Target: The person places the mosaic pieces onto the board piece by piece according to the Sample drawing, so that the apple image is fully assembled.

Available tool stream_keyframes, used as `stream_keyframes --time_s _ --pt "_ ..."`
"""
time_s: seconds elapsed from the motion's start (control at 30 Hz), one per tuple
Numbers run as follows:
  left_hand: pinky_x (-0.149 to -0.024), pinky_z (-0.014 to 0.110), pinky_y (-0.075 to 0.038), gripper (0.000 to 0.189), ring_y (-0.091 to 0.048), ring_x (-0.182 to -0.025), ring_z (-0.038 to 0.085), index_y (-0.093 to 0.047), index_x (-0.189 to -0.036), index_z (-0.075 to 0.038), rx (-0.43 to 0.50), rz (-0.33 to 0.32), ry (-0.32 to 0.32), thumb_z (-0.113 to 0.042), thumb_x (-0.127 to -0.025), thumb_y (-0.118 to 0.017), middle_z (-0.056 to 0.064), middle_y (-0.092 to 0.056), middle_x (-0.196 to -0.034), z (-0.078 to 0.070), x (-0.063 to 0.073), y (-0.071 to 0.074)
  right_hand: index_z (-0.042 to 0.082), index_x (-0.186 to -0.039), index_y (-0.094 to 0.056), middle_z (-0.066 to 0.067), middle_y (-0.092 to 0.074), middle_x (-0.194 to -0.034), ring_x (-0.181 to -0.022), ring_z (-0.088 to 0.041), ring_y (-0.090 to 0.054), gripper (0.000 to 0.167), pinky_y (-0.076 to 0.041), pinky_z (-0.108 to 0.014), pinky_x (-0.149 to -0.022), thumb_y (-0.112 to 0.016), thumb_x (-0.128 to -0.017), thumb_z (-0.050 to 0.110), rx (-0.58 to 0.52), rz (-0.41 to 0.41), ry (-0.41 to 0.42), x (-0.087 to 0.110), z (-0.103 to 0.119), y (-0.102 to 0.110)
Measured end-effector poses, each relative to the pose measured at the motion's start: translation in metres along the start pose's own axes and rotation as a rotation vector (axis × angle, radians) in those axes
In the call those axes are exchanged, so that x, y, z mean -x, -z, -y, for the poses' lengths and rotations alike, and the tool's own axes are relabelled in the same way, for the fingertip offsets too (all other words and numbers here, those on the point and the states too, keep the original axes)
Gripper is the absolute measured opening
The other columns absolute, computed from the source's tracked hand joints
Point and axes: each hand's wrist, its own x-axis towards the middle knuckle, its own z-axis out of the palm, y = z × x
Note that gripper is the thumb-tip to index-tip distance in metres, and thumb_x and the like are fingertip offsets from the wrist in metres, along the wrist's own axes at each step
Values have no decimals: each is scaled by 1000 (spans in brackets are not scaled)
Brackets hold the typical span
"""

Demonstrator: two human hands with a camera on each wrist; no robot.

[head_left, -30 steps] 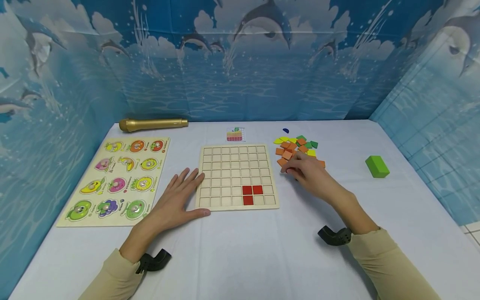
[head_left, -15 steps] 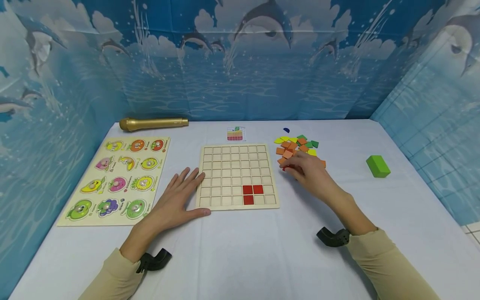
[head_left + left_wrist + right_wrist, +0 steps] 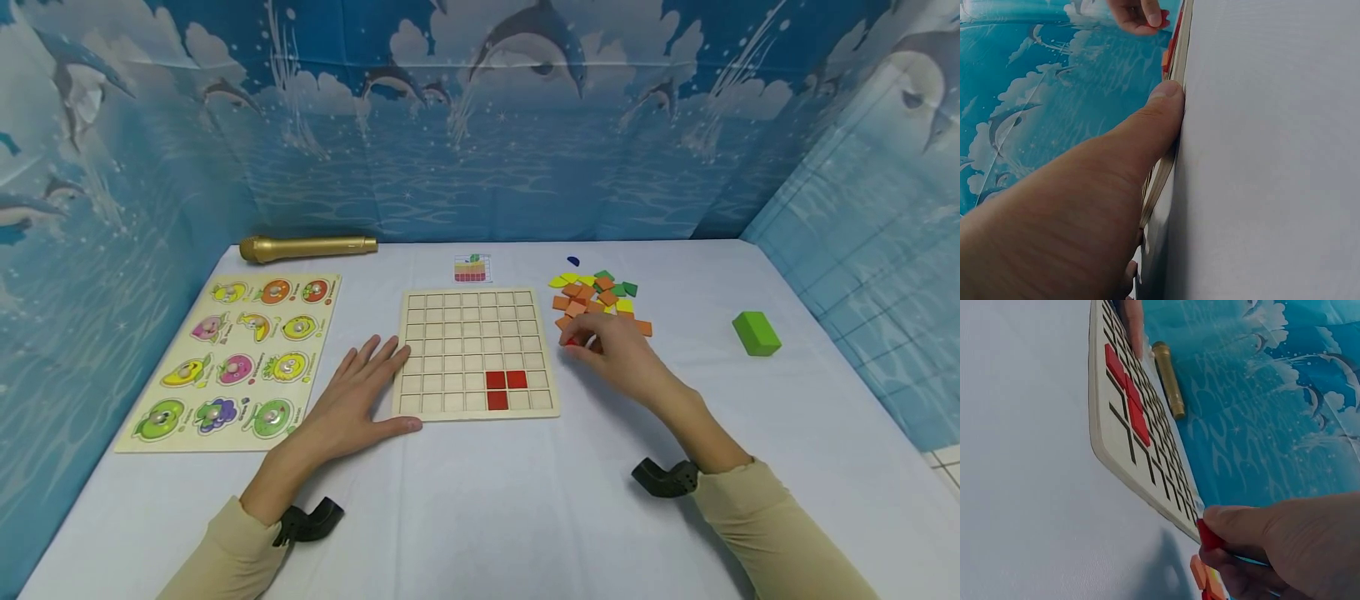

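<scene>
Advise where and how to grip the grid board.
Probably pinch the right rim of the grid board, coming from the right, once the right hand is free: the board lies flat and thin, and the left hand touches the left rim.

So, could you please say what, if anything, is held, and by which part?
The right grip pinches a red tile, the exact held part hidden; the left grip holds nothing.

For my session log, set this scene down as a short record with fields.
Left hand: fingers spread, touching the grid board at its left side
Right hand: pinching a red piece beside the loose pile
Set in grid board: three red tiles
Loose pile: mainly orange, yellow and green
Beyond grid board: small picture card
Left: fruit picture board, gold microphone
Far right: green block
</scene>
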Motion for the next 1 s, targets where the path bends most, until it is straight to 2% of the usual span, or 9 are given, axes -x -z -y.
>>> stream_keyframes --time_s 0.2,0.3,0.47,0.7,1.0 --pt "-133 56 -6 107 -11 -165 36 -32 -167 -13 -1 13 6 -64 -85 -78 11 -25 -175 0 0 0 14 -96 -80 2 -74 -83 -75 -15 -66 13 -56 -22 -66 -89 -87 16 -160 -8 -43 2 9 -9" --pt "-133 56 -6 106 -11 -165 35 -32 -167 -14 3 18 12 -64 -85 -77 11 -25 -175 1 0 0 15 -95 -80 3 -75 -81 -74 -14 -68 14 -57 -22 -67 -90 -86 20 -225 9 -44 3 16 -18" --pt "-133 58 -8 105 -13 -164 37 -33 -166 -13 4 4 4 -64 -85 -77 13 -26 -174 1 0 0 19 -95 -81 7 -75 -81 -74 -13 -69 13 -58 -23 -68 -89 -87 22 -274 74 -31 7 30 -32" --pt "-133 57 -7 105 -12 -164 36 -33 -167 -13 8 8 7 -64 -85 -77 12 -26 -175 0 0 0 21 -99 -81 12 -74 -82 -77 -10 -68 14 -58 -24 -72 -89 -87 23 -249 127 -24 12 44 -35" --pt "-133 57 -6 106 -11 -165 35 -32 -167 -14 16 20 16 -63 -85 -78 11 -25 -175 -1 0 2 18 -107 -82 6 -74 -92 -87 -14 -66 27 -57 -26 -75 -92 -82 17 -180 201 24 12 46 -26"
